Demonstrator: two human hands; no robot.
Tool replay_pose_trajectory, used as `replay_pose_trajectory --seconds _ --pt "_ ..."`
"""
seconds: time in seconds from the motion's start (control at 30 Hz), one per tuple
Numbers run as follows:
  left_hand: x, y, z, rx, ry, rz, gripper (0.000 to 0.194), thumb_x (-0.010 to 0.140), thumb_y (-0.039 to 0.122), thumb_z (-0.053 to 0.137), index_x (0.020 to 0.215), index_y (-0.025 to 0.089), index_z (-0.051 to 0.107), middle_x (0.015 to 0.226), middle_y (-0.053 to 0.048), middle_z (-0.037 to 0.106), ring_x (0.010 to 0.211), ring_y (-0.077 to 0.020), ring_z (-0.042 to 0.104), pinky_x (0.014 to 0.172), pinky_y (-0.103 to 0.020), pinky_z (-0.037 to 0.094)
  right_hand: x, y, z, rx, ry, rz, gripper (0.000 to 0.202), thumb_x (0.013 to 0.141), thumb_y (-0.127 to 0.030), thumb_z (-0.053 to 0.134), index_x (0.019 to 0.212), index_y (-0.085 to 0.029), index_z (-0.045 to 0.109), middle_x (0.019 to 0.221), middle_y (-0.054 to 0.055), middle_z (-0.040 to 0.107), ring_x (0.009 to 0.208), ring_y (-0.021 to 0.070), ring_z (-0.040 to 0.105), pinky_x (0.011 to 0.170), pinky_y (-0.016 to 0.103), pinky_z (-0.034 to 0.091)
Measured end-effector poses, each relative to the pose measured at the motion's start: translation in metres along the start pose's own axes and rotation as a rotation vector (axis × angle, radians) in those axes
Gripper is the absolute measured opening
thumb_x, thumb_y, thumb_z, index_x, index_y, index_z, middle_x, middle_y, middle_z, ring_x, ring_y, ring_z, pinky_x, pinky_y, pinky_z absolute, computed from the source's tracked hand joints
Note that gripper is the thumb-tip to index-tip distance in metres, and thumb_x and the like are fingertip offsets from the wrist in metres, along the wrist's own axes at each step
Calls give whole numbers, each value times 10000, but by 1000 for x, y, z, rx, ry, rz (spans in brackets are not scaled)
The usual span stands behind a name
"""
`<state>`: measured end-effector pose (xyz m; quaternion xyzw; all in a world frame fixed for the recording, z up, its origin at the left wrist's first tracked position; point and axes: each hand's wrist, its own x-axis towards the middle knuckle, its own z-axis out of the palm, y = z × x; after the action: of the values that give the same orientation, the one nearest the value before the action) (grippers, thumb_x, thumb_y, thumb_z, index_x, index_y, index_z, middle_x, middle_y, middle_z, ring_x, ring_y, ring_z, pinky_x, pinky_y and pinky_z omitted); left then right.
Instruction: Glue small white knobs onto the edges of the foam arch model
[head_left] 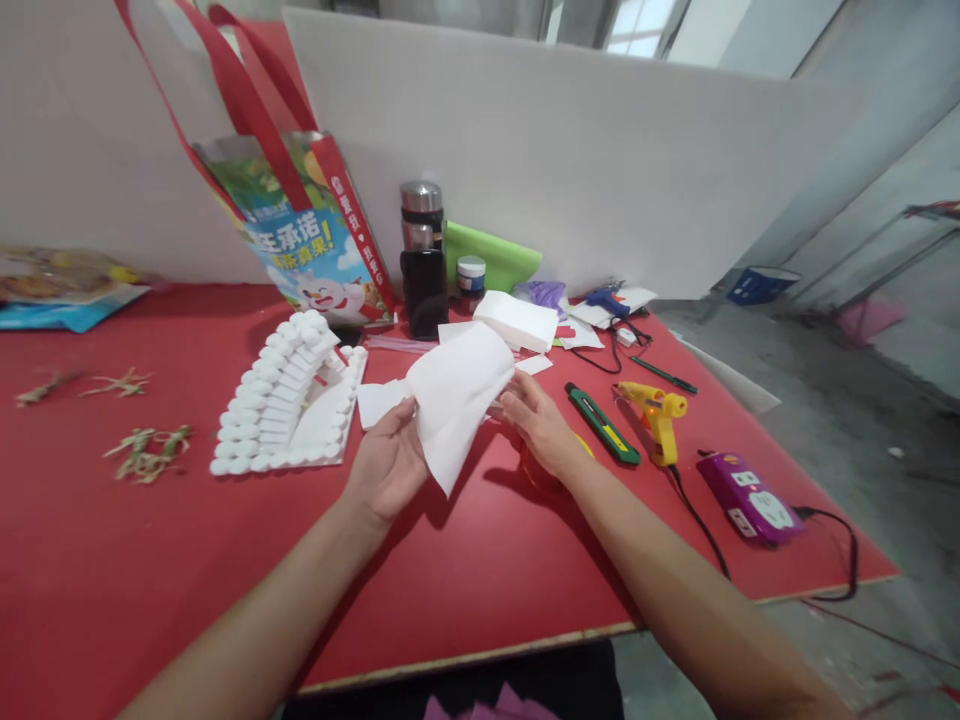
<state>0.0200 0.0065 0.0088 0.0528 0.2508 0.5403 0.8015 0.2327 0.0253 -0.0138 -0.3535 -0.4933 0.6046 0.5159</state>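
A curved sheet of white paper (461,385) is held up over the red table between my two hands. My left hand (390,455) has its thumb on the near left edge of the sheet, the fingers behind it. At the right edge, my right hand (536,415) pinches the sheet, its fingertips partly hidden. Under my right wrist sits a red and yellow object (541,468), mostly covered, its kind unclear. To the left of the sheet lies a white stepped model (289,400) edged with rounded white pieces.
A green utility knife (602,424), a yellow glue gun (656,415) and a purple power strip (752,497) lie rightward, with cords. Behind stand a phone (425,293), a steel flask (421,205), a jar (471,277) and a printed bag (315,240). Twine pieces (150,453) lie left.
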Motion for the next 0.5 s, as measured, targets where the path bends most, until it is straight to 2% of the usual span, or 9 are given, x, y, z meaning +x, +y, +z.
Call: replay_pose_trajectory --seconds 0.07,0.17,0.23,0.3,0.37,0.5 --pt "-2 0 -1 -66 -63 -17 538 1117 204 343 1628 72 446 1181 -141 836 1154 -263 796 1206 -443 523 0 1 0 91 -23 22 675 785 -584 894 1345 -300 644 1423 99 702 1351 310 646 1173 513 498" --pt "-2 -1 -3 -118 -56 1 560 1106 179 353 1653 77 409 1184 -147 834 1115 -260 809 1196 -438 534 -1 1 1 150 -9 39 692 738 -475 958 1340 -314 657 1449 88 684 1387 306 616 1204 517 468" --pt "-1 -1 -4 -127 -52 2 574 1088 160 364 1656 87 413 1180 -146 835 1110 -278 810 1186 -465 545 -2 0 1 183 2 37 660 753 -443 955 1330 -319 659 1495 75 653 1396 293 610 1215 501 462" --pt "-1 1 -6 -133 -63 -7 586 1072 152 373 1654 104 424 1161 -140 841 1096 -296 814 1171 -499 557 -2 0 1 229 2 69 605 790 -441 932 1314 -318 655 1471 68 670 1326 275 661 1200 493 480" --pt "-2 3 -8 -143 -80 -18 597 1064 150 374 1658 113 420 1137 -134 846 1069 -297 822 1161 -511 563 -3 0 1 271 -29 138 582 811 -463 915 1300 -308 640 1361 76 732 1195 266 728 1152 504 523" --pt "-2 4 -11 -119 -120 -24 622 1071 174 371 1689 108 349 1183 -141 836 1127 -285 805 1190 -479 533 -6 0 4 315 -192 294 664 802 -592 894 1290 -247 605 1172 124 795 1024 292 785 1001 523 602"
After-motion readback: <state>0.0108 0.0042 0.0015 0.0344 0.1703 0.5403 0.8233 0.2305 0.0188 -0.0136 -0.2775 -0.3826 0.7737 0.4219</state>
